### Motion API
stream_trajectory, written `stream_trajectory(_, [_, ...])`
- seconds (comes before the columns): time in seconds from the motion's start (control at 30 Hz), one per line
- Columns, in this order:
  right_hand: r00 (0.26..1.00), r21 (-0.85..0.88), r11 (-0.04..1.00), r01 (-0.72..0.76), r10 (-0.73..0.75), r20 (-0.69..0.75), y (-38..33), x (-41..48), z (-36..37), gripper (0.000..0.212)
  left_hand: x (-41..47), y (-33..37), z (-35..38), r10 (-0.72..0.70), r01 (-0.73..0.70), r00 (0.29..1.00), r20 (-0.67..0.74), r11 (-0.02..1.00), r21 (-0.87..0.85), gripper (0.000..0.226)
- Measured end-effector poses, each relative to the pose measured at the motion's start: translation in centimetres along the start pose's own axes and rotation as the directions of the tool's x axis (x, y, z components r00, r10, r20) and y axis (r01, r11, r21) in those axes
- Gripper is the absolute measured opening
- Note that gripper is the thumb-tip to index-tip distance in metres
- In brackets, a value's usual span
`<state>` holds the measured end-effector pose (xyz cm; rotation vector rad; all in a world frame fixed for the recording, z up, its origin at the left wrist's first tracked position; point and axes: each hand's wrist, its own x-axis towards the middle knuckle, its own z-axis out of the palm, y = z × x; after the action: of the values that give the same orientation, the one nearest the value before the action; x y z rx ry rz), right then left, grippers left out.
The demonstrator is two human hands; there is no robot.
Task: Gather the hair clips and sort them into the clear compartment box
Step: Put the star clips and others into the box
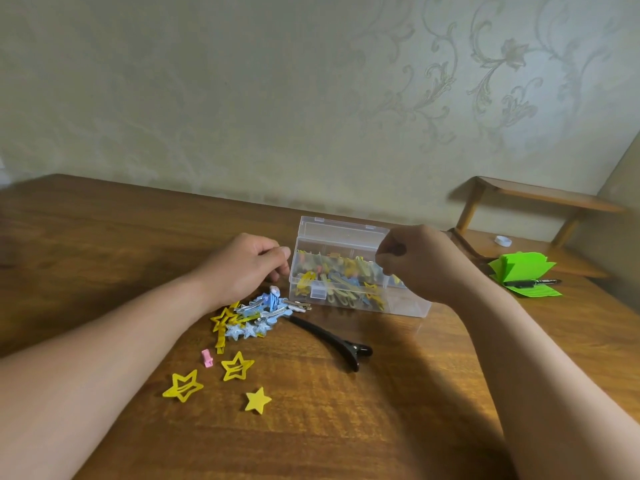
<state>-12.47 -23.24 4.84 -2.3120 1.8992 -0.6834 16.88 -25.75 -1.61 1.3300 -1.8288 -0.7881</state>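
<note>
A wooden table (346,427) filled the lower part of the view, backed by a pale wall (242,98) with a scrolling floral pattern. At the table's far right edge lay a stack of bright green paper (523,268), fanned open, with a black pen (531,283) resting across it. Beyond the table's right end stood a wooden shelf (540,197), and below it a small white round object (503,241) sat on a lower wooden surface.

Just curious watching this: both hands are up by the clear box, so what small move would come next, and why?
Probably the left hand drops to the mixed heap of blue and yellow clips beside it and picks one, since the clear plastic compartment box stands open.
</note>
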Motion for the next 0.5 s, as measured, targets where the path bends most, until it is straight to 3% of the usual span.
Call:
stream_trajectory(0.23, [0.970,0.114,0.971,0.210,-0.221,0.096,-5.4,-1.6,0.1,0.007,-0.4,1.0,0.0,0.027,-0.025,0.999,-0.039,0.998,0.060,0.042])
stream_trajectory(0.5, [0.829,0.177,0.891,0.418,-0.454,0.326,-11.3,-4.9,2.3,0.008,-0.7,1.5,0.0,0.003,-0.004,1.000,0.004,1.000,0.021,0.052])
